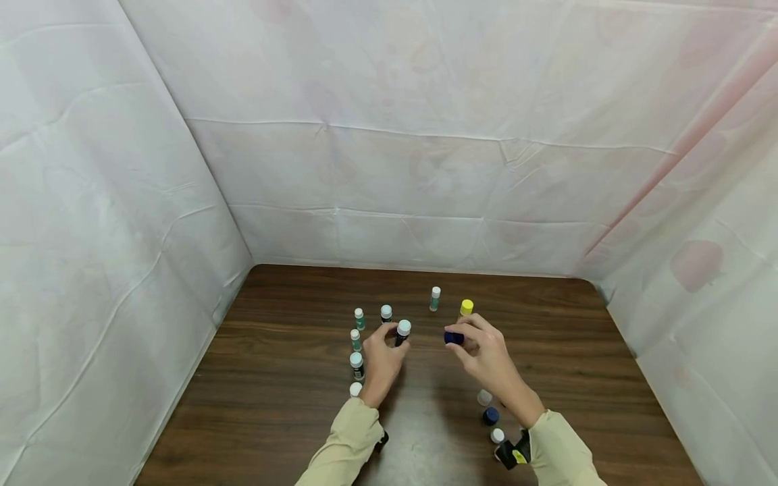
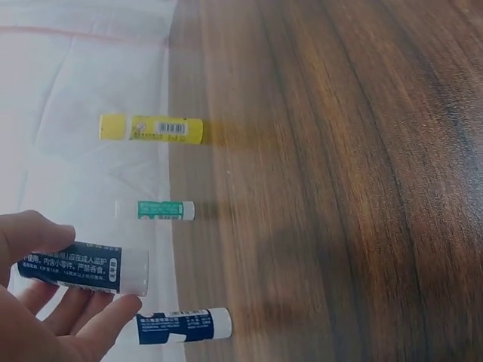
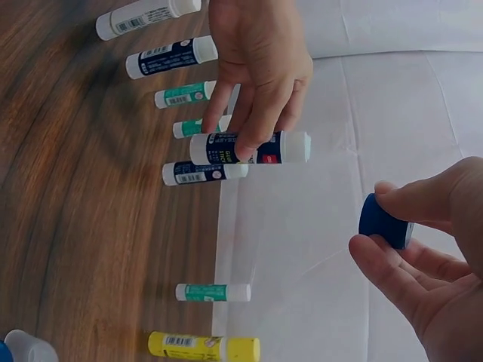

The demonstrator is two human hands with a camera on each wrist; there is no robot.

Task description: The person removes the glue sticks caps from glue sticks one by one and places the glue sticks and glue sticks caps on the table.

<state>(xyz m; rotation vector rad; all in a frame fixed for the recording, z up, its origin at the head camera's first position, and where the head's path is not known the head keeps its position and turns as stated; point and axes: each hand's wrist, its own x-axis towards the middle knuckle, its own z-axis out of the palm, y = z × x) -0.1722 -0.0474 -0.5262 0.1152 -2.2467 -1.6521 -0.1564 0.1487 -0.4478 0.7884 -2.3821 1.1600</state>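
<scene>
A navy glue stick [image 1: 403, 331] with a white upper end is held between the thumb and fingers of my left hand [image 1: 381, 363]. It stays upright above the table in the head view, and printed lettering shows on its barrel [image 2: 83, 268] in the left wrist view. To the right, my right hand [image 1: 489, 358] pinches a short dark blue cap [image 3: 383, 222] between thumb and fingertips. Cap and glue stick are apart, at similar height. Behind the left hand stands another navy glue stick [image 1: 386, 312]; a yellow glue stick [image 1: 466, 308] is just beyond the right fingers.
Several glue sticks line the left side, among them a green one [image 1: 359, 318] and a navy one [image 1: 357, 366]. One small green glue stick [image 1: 435, 299] stands at the back. Near the right forearm lie a translucent cap [image 1: 484, 397], a blue cap [image 1: 490, 416] and a white cap [image 1: 498, 435].
</scene>
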